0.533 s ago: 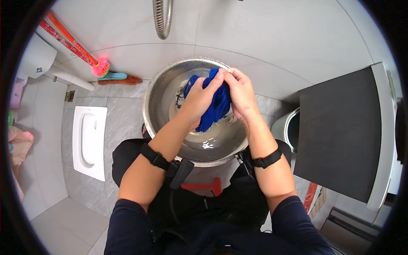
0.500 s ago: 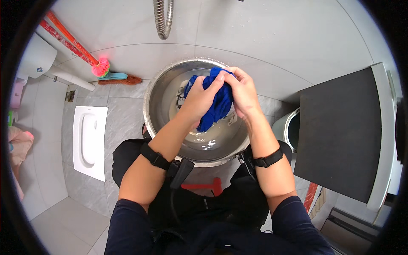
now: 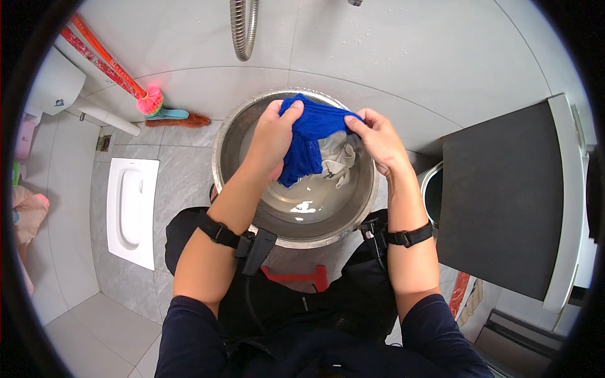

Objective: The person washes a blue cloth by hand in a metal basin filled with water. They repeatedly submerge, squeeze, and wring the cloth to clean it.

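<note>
A wet-looking blue cloth garment (image 3: 309, 135) is stretched between my hands above a round metal basin (image 3: 225, 208). My left hand (image 3: 273, 135) pinches its upper left part, the thumb lying on top. On the other side my right hand (image 3: 379, 140) grips the upper right edge between thumb and fingers. The cloth's lower left end hangs down beside my left hand. In the basin's cloudy water (image 3: 296, 200) lies a whitish cloth (image 3: 338, 165), partly covered by the blue one. What kind of garment the blue cloth is, I cannot tell.
To the left a white squat toilet (image 3: 131, 211) is set in the grey tile floor. A broom (image 3: 183, 119) and a pink brush (image 3: 150, 101) lean at the back wall, where a metal shower hose (image 3: 243, 31) hangs. At right stand a dark panel (image 3: 504, 201) and a bucket (image 3: 432, 195).
My hands have moved apart, left hand leftward and right hand rightward. The blue cloth, bunched between them before, is now spread out, and more of the whitish cloth shows.
</note>
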Tool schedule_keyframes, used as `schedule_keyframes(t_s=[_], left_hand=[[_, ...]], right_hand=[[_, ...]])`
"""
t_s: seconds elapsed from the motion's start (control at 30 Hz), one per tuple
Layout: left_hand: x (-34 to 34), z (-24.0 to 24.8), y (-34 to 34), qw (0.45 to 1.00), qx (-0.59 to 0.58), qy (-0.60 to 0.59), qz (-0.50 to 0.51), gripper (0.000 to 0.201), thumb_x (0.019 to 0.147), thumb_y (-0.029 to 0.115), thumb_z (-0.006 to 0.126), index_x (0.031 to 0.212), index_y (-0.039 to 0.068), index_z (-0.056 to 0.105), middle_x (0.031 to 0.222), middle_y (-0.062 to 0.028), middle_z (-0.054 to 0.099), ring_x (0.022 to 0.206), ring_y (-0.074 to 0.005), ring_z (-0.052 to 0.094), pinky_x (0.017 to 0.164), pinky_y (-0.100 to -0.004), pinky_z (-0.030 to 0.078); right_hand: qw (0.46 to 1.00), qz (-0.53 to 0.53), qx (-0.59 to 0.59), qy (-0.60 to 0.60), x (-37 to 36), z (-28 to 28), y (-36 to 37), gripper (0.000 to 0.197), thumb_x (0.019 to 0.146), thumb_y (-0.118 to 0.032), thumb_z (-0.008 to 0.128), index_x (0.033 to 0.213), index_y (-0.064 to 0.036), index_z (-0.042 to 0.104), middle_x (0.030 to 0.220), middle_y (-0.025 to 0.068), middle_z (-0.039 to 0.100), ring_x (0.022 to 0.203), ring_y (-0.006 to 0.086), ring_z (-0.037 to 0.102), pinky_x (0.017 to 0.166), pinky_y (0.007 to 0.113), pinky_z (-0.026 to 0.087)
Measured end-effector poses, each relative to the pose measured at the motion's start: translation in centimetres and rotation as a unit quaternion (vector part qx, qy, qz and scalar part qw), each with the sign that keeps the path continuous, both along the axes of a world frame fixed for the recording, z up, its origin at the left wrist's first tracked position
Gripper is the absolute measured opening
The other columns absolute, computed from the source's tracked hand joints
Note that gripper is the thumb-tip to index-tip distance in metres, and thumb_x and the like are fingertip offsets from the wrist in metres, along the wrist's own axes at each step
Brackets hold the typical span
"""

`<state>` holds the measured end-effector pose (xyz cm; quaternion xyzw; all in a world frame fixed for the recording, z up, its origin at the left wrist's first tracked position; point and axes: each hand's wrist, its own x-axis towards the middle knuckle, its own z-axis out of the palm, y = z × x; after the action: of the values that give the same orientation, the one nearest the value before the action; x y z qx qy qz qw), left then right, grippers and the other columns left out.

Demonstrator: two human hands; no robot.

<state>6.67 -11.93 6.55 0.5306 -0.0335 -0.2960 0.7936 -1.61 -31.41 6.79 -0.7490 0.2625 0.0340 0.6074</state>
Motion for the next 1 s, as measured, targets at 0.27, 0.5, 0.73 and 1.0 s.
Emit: schedule_keyframes(t_s=[0.27, 0.5, 0.73, 1.0], left_hand=[[-0.4, 0.0, 0.5, 0.981, 0.0, 0.015, -0.192, 0.062, 0.103, 0.055, 0.033, 0.125, 0.005, 0.061, 0.117, -0.012, 0.063, 0.115, -0.0205, 0.053, 0.106, -0.0402, 0.036], [-1.6, -2.5, -0.4, 0.948, 0.076, 0.289, -0.109, 0.087, 0.09, 0.07, 0.048, 0.151, 0.011, 0.029, 0.145, -0.0263, 0.038, 0.126, -0.0425, 0.048, 0.097, -0.0569, 0.046], [-1.9, -5.8, -0.8, 0.966, -0.052, 0.254, -0.023, 0.032, 0.096, 0.041, 0.057, 0.102, 0.01, 0.062, 0.09, -0.0066, 0.066, 0.081, -0.0213, 0.065, 0.076, -0.0385, 0.055], [-0.2, -6.1, -1.5, 0.965, 0.02, 0.241, 0.101, 0.027, 0.098, 0.033, 0.056, 0.102, 0.007, 0.06, 0.093, -0.0084, 0.063, 0.083, -0.0199, 0.063, 0.074, -0.0379, 0.054]], right_hand=[[0.985, 0.023, -0.035, -0.167, 0.0, 0.8, 3.0, 0.032, 0.087, -0.016, 0.073, 0.115, -0.0019, 0.063, 0.094, 0.0091, 0.069, 0.09, 0.0139, 0.064, 0.079, 0.03, 0.051], [0.961, -0.107, -0.096, -0.236, 0.9, -1.0, 5.8, 0.028, 0.087, -0.016, 0.072, 0.107, 0.0005, 0.06, 0.094, 0.0101, 0.067, 0.087, 0.0156, 0.063, 0.075, 0.032, 0.052], [0.882, 0.028, -0.279, -0.379, -1.0, -0.9, 11.5, 0.02, 0.083, -0.017, 0.073, 0.077, 0.0, 0.063, 0.075, 0.0184, 0.06, 0.069, 0.0391, 0.06, 0.063, 0.041, 0.049], [0.917, -0.051, -0.249, -0.306, 0.1, -2.7, 11.8, 0.035, 0.092, -0.03, 0.063, 0.073, 0.0, 0.061, 0.074, 0.0227, 0.062, 0.067, 0.0434, 0.061, 0.06, 0.048, 0.048]])
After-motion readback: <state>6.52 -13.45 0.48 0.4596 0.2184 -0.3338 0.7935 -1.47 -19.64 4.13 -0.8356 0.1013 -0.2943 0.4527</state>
